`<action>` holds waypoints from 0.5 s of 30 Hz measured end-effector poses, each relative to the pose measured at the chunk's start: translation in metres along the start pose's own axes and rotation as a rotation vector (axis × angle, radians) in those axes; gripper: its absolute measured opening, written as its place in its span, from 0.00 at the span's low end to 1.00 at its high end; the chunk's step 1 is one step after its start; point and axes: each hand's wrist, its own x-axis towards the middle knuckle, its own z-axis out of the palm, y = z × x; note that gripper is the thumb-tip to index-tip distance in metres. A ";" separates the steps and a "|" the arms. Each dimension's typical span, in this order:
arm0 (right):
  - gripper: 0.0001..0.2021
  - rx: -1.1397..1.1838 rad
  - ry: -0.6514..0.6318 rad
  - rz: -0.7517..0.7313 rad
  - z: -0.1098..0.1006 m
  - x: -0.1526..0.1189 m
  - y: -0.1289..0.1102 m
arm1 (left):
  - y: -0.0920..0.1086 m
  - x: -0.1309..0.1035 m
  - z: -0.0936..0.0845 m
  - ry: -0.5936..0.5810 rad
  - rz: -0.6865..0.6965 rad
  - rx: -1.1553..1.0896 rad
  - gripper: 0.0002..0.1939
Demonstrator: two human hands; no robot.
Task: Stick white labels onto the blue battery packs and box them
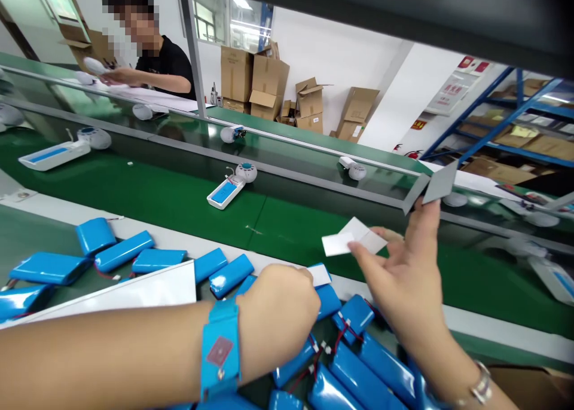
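Observation:
My left hand [280,317], with a blue band at the wrist, is closed over the blue battery packs [368,374]. A small white piece [319,275] sticks out at its fingertips, over one blue pack. My right hand [410,266] is raised above the belt's near edge. Between its thumb and fingers it holds white cards [354,236]. Grey square pieces [440,183] stand at its raised fingertips. Under my left forearm lies a white sheet or panel [134,290], partly hidden.
White devices with round heads [225,193] and blue packs lie on the green belt [188,219]. A person [168,63] across the line handles a white device. Cardboard boxes [269,81] stand behind. A metal bar [191,45] rises beyond the belt.

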 end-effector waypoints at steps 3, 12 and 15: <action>0.51 -0.010 -0.096 0.018 -0.007 -0.030 -0.007 | -0.013 0.003 -0.017 0.109 -0.105 -0.130 0.09; 0.50 0.097 -0.226 0.074 -0.018 -0.067 0.005 | -0.026 0.016 -0.021 0.121 -0.205 -0.461 0.07; 0.45 0.021 -0.259 0.015 -0.016 -0.068 0.012 | -0.022 0.016 -0.012 0.092 -0.194 -0.412 0.11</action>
